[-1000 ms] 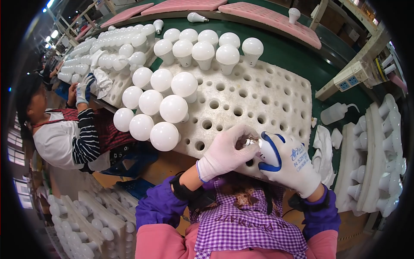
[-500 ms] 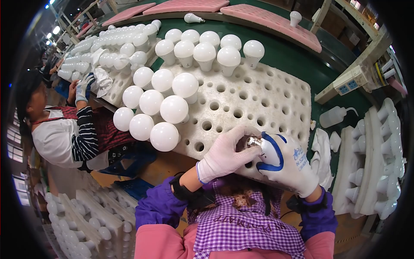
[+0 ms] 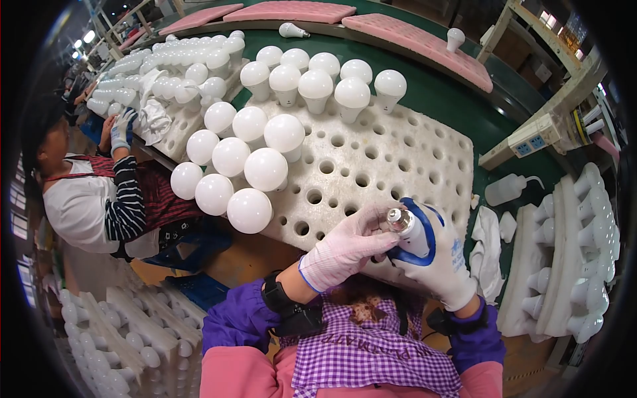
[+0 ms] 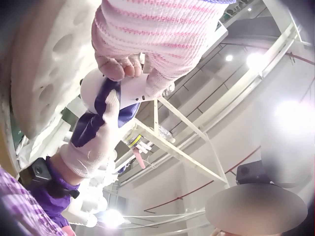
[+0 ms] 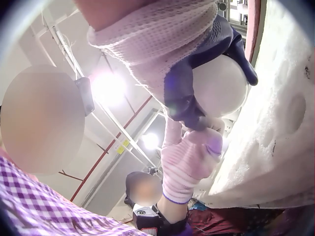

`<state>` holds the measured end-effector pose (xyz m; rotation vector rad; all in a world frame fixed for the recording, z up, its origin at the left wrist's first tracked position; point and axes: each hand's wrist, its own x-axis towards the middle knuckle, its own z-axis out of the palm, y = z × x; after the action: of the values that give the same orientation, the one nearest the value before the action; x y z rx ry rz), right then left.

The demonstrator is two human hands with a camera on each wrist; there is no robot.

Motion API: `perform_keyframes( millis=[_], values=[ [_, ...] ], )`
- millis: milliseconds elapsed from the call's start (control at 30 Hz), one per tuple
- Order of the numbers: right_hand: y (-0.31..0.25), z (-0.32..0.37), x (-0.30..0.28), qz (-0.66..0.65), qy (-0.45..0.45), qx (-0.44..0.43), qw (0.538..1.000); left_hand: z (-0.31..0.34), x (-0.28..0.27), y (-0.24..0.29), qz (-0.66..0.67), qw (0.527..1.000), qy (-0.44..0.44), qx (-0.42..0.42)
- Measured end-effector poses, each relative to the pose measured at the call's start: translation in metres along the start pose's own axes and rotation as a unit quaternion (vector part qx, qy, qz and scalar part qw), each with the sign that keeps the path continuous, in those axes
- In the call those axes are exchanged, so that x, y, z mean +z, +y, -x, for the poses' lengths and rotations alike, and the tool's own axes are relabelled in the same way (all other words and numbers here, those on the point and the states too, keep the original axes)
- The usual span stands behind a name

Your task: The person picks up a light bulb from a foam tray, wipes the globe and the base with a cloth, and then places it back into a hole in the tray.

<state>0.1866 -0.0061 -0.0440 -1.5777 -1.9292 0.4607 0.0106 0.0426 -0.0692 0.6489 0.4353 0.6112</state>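
A white light bulb (image 3: 416,241) is held over the near edge of the foam tray (image 3: 371,132), its metal screw cap (image 3: 399,219) tilted up. My right hand (image 3: 439,264), in a white glove with blue-coated fingers, grips it round the globe; the right wrist view shows the globe (image 5: 221,86) between those fingers. My left hand (image 3: 340,253), in a pink-white glove, pinches the bulb's neck just below the cap. Its bare fingertips (image 4: 115,70) show against the white body in the left wrist view.
Several bulbs (image 3: 267,169) stand globe-up in the tray's left and far holes. Beside the tray on the right lie a white cloth (image 3: 486,252), a squeeze bottle (image 3: 505,190) and upright foam racks of bulbs (image 3: 554,245). Another person (image 3: 93,205) works at the left.
My left fingers have drawn back from the screw cap, which now shows uncovered and points more toward the head camera. The right hand still grips the globe.
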Motion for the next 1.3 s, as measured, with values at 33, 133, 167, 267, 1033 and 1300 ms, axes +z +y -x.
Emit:
perform_keyframes(
  millis=[33,133,167,267,1033,1300],
  values=[
    [0.001,0.001,0.002,0.023,0.012,-0.015,1.000,0.000,0.001,-0.001,0.005,1.000,0.002,0.007],
    [0.002,0.001,0.007,0.048,0.027,-0.017,0.998,0.003,0.001,0.000,0.018,1.000,0.010,0.007],
    [0.000,0.002,0.007,0.048,0.027,-0.017,0.998,0.004,0.002,-0.001,0.026,1.000,0.015,-0.002],
    [-0.005,0.005,0.010,0.108,0.039,-0.007,0.993,0.004,0.000,-0.004,0.029,1.000,0.007,0.008],
    [0.006,0.007,0.011,-0.533,0.023,0.166,0.830,-0.015,-0.005,-0.031,0.157,0.987,-0.018,-0.021],
    [0.004,0.001,-0.004,-0.459,0.081,0.112,0.878,-0.013,-0.001,-0.024,0.192,0.980,-0.048,0.011]
  ],
)
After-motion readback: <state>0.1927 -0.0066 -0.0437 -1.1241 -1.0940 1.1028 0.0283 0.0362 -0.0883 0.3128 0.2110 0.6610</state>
